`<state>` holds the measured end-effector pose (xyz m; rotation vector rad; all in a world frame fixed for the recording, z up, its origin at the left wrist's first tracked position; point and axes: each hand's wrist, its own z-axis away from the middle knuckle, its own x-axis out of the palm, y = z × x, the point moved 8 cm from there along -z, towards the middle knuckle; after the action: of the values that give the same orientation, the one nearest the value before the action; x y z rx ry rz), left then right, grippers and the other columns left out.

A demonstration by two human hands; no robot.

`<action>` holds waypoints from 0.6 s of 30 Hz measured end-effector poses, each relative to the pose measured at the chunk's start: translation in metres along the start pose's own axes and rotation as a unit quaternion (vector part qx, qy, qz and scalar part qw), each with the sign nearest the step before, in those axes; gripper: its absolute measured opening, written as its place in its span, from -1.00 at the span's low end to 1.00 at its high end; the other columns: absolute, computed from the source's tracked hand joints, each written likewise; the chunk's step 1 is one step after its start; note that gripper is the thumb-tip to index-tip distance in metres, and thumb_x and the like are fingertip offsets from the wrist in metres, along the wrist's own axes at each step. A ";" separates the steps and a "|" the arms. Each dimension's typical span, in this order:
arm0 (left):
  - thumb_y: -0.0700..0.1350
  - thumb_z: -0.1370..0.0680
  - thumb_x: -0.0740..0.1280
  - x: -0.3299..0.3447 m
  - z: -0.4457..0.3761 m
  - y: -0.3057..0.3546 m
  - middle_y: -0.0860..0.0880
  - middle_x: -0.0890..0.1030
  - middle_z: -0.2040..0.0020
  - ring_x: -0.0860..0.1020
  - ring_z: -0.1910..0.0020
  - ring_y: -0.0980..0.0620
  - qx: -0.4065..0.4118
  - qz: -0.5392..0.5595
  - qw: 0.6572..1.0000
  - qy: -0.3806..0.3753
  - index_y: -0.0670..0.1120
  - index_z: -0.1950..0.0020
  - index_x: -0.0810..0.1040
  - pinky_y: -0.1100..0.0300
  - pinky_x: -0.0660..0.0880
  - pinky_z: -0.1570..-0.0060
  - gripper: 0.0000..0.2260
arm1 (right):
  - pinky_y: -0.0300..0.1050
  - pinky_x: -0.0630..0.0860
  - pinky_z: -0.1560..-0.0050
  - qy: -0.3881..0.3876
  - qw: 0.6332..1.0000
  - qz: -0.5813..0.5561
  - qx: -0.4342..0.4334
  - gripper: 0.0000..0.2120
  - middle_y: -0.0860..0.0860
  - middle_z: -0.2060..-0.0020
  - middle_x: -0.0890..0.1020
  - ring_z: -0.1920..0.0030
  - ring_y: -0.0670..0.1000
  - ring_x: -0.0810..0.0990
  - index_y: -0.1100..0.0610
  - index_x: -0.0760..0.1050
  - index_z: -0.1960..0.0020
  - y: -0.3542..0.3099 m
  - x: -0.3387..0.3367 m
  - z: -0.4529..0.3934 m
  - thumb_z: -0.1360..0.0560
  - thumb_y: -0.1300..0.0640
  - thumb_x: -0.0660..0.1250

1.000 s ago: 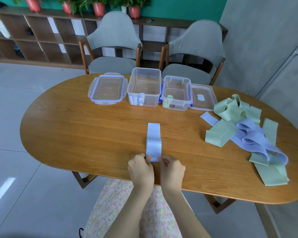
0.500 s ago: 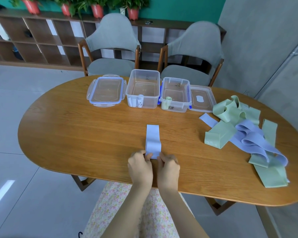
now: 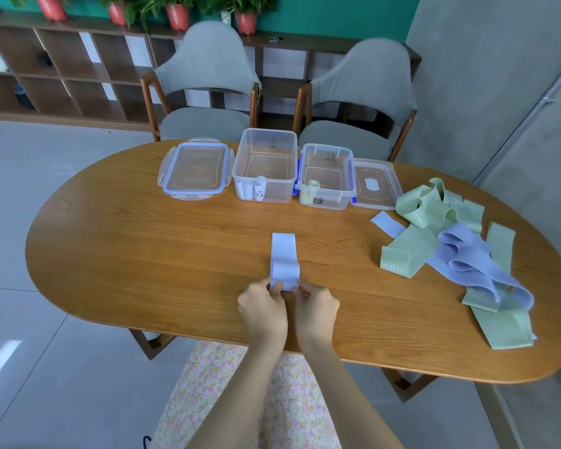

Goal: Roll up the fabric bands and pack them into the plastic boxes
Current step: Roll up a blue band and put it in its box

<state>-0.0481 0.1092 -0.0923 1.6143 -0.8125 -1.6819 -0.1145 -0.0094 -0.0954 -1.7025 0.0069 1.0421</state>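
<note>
At table's far edge I see left box [image 3: 265, 166] holding white rolls [image 3: 251, 189] | right box [image 3: 326, 177] one green roll [image 3: 312, 186] | loose bands [image 3: 454, 251] heaped right | left hand [image 3: 263, 307] and right hand [image 3: 316, 307] both pinching lilac band [image 3: 284, 257]

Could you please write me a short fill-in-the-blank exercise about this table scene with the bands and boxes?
1. Both hands, left hand and right hand, pinch the near end of the ____ band.
2. The rolled green band stands in the ____ of the two open boxes.
3. The number printed on the flat green band is ____.
4. Both box lids lie ____ the boxes.

Missing words: lavender; right; 30; beside
</note>
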 end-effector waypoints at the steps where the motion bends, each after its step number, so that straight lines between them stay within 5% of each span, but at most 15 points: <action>1: -0.18 -0.52 0.37 -0.001 -0.001 0.000 -0.14 0.67 0.19 0.58 0.13 -0.16 -0.006 0.008 1.000 -0.003 -0.13 0.11 0.68 0.19 0.33 0.21 -0.90 | -0.27 0.26 0.41 -0.006 1.000 -0.008 0.002 -0.67 -0.04 0.57 0.40 0.52 -0.03 0.27 0.13 0.36 0.42 -0.001 -0.002 -0.001 -0.49 0.27 0.32; 5: -0.20 -0.51 0.38 -0.005 0.007 -0.003 -0.13 0.67 0.21 0.58 0.12 -0.15 -0.018 0.029 0.999 -0.012 -0.14 0.13 0.69 0.18 0.35 0.19 -0.91 | -0.36 0.31 0.40 -0.012 1.000 -0.012 0.011 -0.58 -0.07 0.58 0.39 0.45 -0.15 0.43 0.05 0.32 0.49 0.001 -0.007 0.010 -0.48 0.30 0.32; 9: -0.16 -0.50 0.40 -0.011 0.020 -0.008 -0.13 0.64 0.29 0.54 0.24 -0.11 -0.013 0.019 1.000 -0.012 -0.16 0.20 0.67 0.20 0.34 0.24 -0.89 | -0.11 0.43 0.17 -0.026 1.000 -0.004 0.011 -0.86 0.15 0.31 0.65 0.23 0.12 0.58 0.28 0.60 0.17 0.010 -0.005 0.015 -0.51 0.27 0.31; 12: -0.14 -0.50 0.40 -0.012 0.020 -0.010 -0.11 0.63 0.31 0.55 0.25 -0.08 -0.014 0.014 1.000 -0.014 -0.16 0.22 0.66 0.21 0.33 0.25 -0.86 | -0.17 0.37 0.16 -0.036 0.999 -0.001 0.005 -0.86 0.16 0.18 0.62 0.15 0.09 0.54 0.28 0.61 0.04 0.011 -0.003 0.013 -0.53 0.26 0.29; 15: -0.11 -0.52 0.37 -0.005 0.015 -0.013 -0.10 0.62 0.28 0.56 0.20 -0.12 -0.013 -0.011 0.999 -0.029 -0.13 0.24 0.64 0.19 0.30 0.28 -0.83 | -0.16 0.39 0.16 -0.028 1.000 0.010 -0.002 -0.87 0.15 0.19 0.63 0.13 0.10 0.57 0.27 0.61 0.07 0.008 -0.004 0.012 -0.52 0.25 0.30; 18: -0.11 -0.56 0.31 -0.002 0.016 -0.011 -0.14 0.62 0.20 0.55 0.13 -0.15 -0.014 -0.027 0.999 -0.028 -0.15 0.15 0.64 0.21 0.26 0.26 -0.83 | -0.09 0.42 0.22 -0.016 1.000 0.024 0.005 -0.85 0.08 0.37 0.61 0.32 0.10 0.52 0.25 0.58 0.22 0.006 -0.009 0.012 -0.51 0.25 0.31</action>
<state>-0.0644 0.1169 -0.0992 1.5907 -0.7753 -1.7752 -0.1303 -0.0066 -0.0950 -1.6837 0.0322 1.1038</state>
